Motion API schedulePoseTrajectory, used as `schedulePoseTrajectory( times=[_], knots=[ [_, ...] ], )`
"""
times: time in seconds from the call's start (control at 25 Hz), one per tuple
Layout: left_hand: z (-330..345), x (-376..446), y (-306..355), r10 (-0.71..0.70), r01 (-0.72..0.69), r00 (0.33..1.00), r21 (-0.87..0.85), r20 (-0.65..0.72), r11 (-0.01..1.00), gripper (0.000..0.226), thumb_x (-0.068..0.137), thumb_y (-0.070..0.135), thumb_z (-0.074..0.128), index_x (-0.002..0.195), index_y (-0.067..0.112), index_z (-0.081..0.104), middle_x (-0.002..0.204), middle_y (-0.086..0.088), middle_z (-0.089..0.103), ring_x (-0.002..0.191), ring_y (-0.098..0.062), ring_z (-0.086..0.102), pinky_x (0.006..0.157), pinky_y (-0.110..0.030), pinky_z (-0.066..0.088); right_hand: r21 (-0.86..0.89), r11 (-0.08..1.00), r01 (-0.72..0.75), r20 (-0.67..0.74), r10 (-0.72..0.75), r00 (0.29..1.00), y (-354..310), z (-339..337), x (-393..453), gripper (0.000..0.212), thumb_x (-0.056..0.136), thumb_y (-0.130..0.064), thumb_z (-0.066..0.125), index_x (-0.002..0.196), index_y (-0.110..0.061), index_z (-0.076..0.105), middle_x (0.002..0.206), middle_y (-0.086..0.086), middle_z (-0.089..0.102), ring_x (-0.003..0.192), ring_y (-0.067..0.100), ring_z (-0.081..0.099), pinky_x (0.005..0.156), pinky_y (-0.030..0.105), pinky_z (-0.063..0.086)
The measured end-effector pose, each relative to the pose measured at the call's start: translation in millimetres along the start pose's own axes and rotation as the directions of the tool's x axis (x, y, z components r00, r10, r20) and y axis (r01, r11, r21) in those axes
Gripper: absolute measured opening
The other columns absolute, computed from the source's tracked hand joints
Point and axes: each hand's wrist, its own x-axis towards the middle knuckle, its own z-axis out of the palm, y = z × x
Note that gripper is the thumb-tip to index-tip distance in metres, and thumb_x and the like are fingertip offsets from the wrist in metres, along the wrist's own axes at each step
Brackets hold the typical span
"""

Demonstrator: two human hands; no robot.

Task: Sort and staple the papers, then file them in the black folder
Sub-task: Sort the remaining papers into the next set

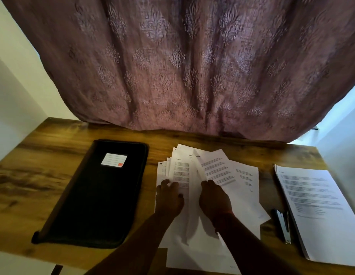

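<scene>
While both hands worked the loose papers point(210, 171) at the middle of the desk point(43, 155), I watched from the head camera. My left hand point(168, 197) lay on the left part of the fanned pile, fingers spread and bent at the tips, pressing the sheets down; I could not tell whether it pinched any of them. My right hand point(214, 199) sat just beside it, fingers curled over the edge of a sheet that stood lifted in a curve between the two hands, so it seemed to have hold of that sheet, though the thumb was hidden. The papers spread out in a rough fan, their printed tops pointing away from me and their lower edges reaching the near edge of the desk.

Left of the pile, well apart, the black folder point(97, 195) lay closed and flat, tilted a little, with a white label point(113, 160) near its far end. Right of the pile, a stapler point(282, 225) lay on the wood, just beside a neater stack point(321, 211) of printed sheets that reached the right edge of the desk. Neither hand touched the folder, the stapler or the stack. Behind the desk hung a patterned mauve curtain point(182, 66), its hem resting on the far edge of the wood.
</scene>
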Motion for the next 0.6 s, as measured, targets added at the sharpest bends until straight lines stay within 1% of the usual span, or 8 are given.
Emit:
schedulePoseTrajectory(
  times=[0.12, 0.28, 0.44, 0.6],
  knots=[
    [1, 4, -1, -0.052, 0.048, 0.997, -0.081, -0.049, 0.996, 0.045, 0.097, 0.028, 0.055, 0.139, 0.016, 0.046, 0.146, -0.012, 0.038, 0.135, -0.031, 0.038, 0.109, -0.041, 0.043, 0.207, 0.976, -0.063, 0.018, 0.061, 0.998, 8, 3, 5, 0.03, 0.096, -0.022, 0.048, 0.126, -0.02, 0.054, 0.126, 0.002, 0.057, 0.116, 0.025, 0.056, 0.1, 0.038, 0.047],
    [0, 9, -2, 0.013, -0.027, 0.986, -0.085, -0.164, 0.996, 0.047, 0.094, 0.024, 0.059, 0.138, 0.012, 0.047, 0.138, -0.014, 0.048, 0.128, -0.031, 0.046, 0.104, -0.041, 0.047, 0.29, 0.952, -0.103, 0.099, 0.077, 0.992, 15, 5, 9, 0.035, 0.092, -0.013, 0.052, 0.125, -0.023, 0.052, 0.131, 0.002, 0.051, 0.121, 0.027, 0.051, 0.103, 0.04, 0.045],
    [2, 19, -7, -0.041, 0.028, 0.99, -0.093, -0.134, 0.995, 0.051, 0.096, 0.031, 0.056, 0.141, 0.011, 0.043, 0.136, -0.009, 0.051, 0.123, -0.024, 0.05, 0.099, -0.031, 0.046, 0.368, 0.916, -0.16, 0.157, 0.109, 0.982, 21, 0, 17, 0.034, 0.09, -0.008, 0.054, 0.117, -0.03, 0.056, 0.136, 0.001, 0.048, 0.126, 0.027, 0.046, 0.107, 0.041, 0.041],
    [-2, 31, -12, -0.069, 0.048, 0.989, -0.159, -0.133, 0.986, 0.04, 0.097, 0.029, 0.057, 0.131, 0.009, 0.051, 0.13, -0.011, 0.056, 0.116, -0.026, 0.055, 0.093, -0.032, 0.05, 0.432, 0.886, -0.17, 0.169, 0.105, 0.98, 27, -4, 20, 0.035, 0.089, -0.002, 0.055, 0.112, -0.028, 0.061, 0.141, 0.003, 0.044, 0.133, 0.029, 0.039, 0.112, 0.042, 0.036]
  ],
)
